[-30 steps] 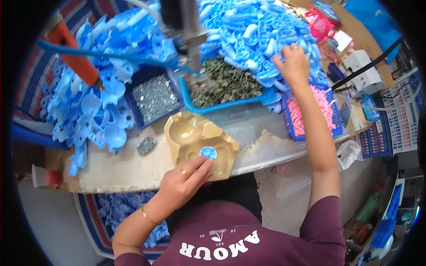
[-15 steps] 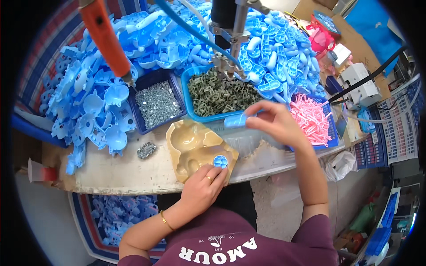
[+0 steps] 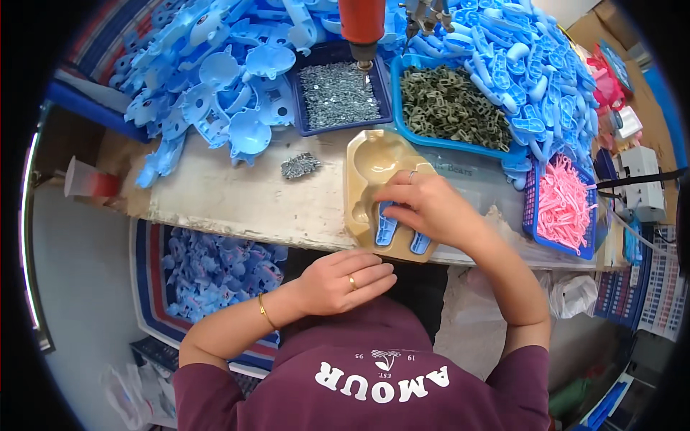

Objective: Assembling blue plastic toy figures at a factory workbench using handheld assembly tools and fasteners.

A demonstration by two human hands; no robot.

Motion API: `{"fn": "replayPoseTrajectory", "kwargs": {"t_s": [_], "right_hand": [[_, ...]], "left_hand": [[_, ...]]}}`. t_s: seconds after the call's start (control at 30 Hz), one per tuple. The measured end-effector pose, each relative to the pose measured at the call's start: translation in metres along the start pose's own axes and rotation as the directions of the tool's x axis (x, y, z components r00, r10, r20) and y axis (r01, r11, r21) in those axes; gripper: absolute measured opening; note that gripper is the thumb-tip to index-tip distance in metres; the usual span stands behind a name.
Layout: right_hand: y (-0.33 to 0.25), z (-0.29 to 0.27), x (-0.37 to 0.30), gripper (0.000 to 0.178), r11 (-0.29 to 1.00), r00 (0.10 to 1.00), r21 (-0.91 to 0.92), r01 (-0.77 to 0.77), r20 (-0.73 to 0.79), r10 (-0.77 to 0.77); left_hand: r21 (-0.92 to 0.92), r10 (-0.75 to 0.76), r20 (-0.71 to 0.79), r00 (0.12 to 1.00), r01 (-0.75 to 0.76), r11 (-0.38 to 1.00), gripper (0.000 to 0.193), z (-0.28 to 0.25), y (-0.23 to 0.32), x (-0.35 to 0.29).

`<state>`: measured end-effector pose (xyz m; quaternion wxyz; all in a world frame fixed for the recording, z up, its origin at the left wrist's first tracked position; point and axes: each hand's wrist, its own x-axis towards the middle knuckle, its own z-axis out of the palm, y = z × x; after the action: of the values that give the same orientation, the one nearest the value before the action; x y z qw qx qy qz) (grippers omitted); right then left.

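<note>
A tan moulded fixture [image 3: 365,188] with rounded hollows lies at the table's front edge. My right hand [image 3: 430,207] reaches over it, thumb and fingers closed on the upper end of a long blue plastic part [image 3: 386,228] that sits in a hollow. To its right, a second blue plastic piece [image 3: 420,243] lies in the fixture, partly under my hand. My left hand [image 3: 346,281] is just in front of the table edge, below the fixture. Its fingers are stretched out side by side, with nothing visible in them.
An orange-red power screwdriver [image 3: 361,29] hangs over a dark blue tray [image 3: 345,129] of screws. Beside it stand a blue tray [image 3: 460,149] of dark metal clips and a basket [image 3: 530,205] of pink parts. Blue shells [image 3: 219,72] pile up behind; a screw heap [image 3: 300,165] lies left.
My right hand has brought the blue part down from beside the clip tray into the fixture. My left hand has come off the fixture toward me. The whole view has shifted.
</note>
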<state>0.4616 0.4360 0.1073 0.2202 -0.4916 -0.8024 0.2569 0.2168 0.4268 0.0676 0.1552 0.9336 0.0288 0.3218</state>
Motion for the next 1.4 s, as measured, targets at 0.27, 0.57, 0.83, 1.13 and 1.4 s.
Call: {"fn": "replayPoseTrajectory", "kwargs": {"t_s": [0.27,0.57,0.83,1.13,1.4], "right_hand": [[-0.031,-0.011,-0.004,0.024,0.988,0.999,-0.151,-0.029,-0.034,0.024],[-0.029,-0.013,-0.004,0.016,0.993,0.988,0.033,-0.117,-0.097,0.120],[-0.025,-0.007,-0.004,0.014,0.983,0.987,0.109,-0.151,-0.039,0.156],[-0.022,-0.018,-0.011,0.013,0.969,0.973,0.176,-0.175,-0.119,0.197],[-0.017,-0.054,-0.038,0.016,0.873,0.833,0.399,-0.280,-0.351,0.428]], "left_hand": [[0.108,-0.147,-0.181,0.972,0.168,0.980,0.031,-0.034,-0.022,-0.025],[0.603,-0.423,-0.488,0.763,0.645,0.469,0.040,-0.120,-0.148,-0.074],[0.823,-0.238,-0.290,0.927,0.368,0.432,0.035,-0.182,-0.163,-0.087],[0.522,-0.116,-0.290,0.950,0.258,0.813,0.048,-0.180,-0.092,-0.022],[0.375,0.106,0.069,0.992,-0.124,0.919,0.039,-0.062,-0.008,0.053]]}}
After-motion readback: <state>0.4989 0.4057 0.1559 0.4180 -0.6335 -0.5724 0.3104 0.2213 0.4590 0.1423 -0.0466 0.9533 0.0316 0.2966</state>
